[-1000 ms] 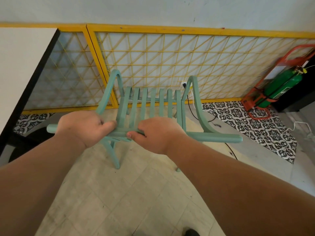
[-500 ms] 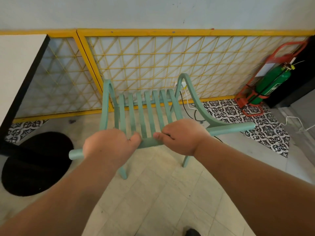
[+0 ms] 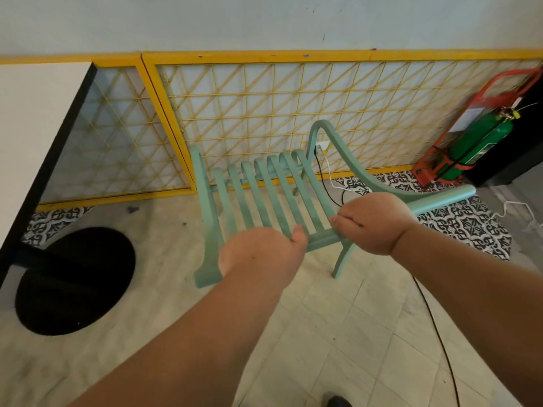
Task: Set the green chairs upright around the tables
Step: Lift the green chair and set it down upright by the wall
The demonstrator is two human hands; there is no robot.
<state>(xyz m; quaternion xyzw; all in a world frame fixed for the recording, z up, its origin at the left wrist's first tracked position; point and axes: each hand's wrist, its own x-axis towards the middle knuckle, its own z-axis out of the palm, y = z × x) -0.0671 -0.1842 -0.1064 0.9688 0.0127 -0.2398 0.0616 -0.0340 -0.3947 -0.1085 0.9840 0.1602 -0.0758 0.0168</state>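
The left hand (image 3: pixel 261 254) and right hand (image 3: pixel 373 223) gripped the green chair (image 3: pixel 264 195) by its near rail, fingers curled; the table (image 3: pixel 29 127) stood at nine o'clock.

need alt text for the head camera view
Left hand and right hand grip the near rail of a green slatted chair facing a yellow lattice panel. A white table stands at left, a green cylinder at right.

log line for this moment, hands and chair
step: setting chair by table | left hand: grips chair | right hand: grips chair | chair set down: cannot tell
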